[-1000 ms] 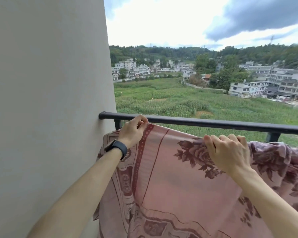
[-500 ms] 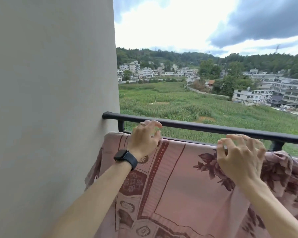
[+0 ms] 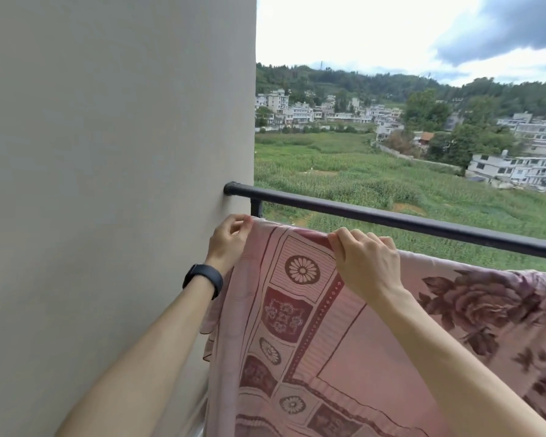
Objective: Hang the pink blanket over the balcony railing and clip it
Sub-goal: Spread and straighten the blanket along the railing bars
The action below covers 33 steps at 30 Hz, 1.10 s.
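Left hand fingers pinch the blanket corner beside the wall; right hand fingers curl over its top edge, just below the railing.

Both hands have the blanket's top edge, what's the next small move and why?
Probably lift that edge over the black railing: left hand and right hand pinch the pink blanket just below the bar, which is bare here.
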{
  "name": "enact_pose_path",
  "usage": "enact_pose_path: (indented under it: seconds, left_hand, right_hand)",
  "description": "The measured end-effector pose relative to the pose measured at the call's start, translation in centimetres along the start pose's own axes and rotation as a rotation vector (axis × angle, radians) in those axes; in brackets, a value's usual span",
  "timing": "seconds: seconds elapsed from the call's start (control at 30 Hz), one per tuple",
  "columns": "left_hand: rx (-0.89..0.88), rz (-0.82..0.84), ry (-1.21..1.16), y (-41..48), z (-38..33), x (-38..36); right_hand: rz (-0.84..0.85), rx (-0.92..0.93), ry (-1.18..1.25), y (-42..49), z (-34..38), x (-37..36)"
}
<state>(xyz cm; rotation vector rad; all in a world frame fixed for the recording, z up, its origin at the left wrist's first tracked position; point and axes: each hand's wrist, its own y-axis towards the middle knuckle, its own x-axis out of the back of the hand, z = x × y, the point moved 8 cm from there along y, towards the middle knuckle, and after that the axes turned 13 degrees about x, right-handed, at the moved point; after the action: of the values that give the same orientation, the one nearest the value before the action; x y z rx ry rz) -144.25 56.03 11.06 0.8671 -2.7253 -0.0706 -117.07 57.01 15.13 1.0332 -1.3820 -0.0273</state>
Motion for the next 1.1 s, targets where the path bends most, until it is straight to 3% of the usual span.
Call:
enact_pose_path:
  seconds: [0.13,0.27,0.53,0.7,0.8,0.9,0.97,1.03,1.1]
  left_hand:
    - [-0.122,0.077,0.175,-0.6,-3.2,-4.4]
    - [-0.327,-0.012,0.553,-3.4,-7.2,-9.4]
    - [-0.504,0.094,0.521,-9.1,-10.8,-20.5]
    - [-0.504,0.220,0.585,-12.5,-11.2,-27.3]
    - [-0.578,0.210,0.460,-11.6,-11.0,-24.4]
    - [-0.558,-0.164,0.411,-8.4,-8.8,-14.9]
    - [-0.357,-0.342,0.433,-5.4,-4.6,-8.4]
    - [-0.206,-0.311,0.473,-3.0,-0.4,-4.8]
    - [-0.193,-0.173,0.453,-1.8,1.8,-4.7]
  right_hand:
    - [-0.004,0.014,-0.111,-2.9,-4.4,0.6]
    - [-0.046,-0.005,-0.200,-5.8,-8.5,1.8]
    - [-0.100,-0.216,-0.226,-11.8,-17.4,4.1]
    - [-0.057,-0.319,-0.242,-14.6,-20.7,4.1]
    - [-0.061,-0.394,-0.209,-14.3,-20.6,3.5]
    - [-0.108,-0.402,-0.119,-12.7,-18.9,2.9]
    - [-0.104,-0.327,-0.049,-10.7,-16.2,1.6]
    - [-0.090,-0.200,0.021,-7.9,-11.9,0.1]
    - [-0.040,-0.062,0.091,-5.2,-6.9,-1.6]
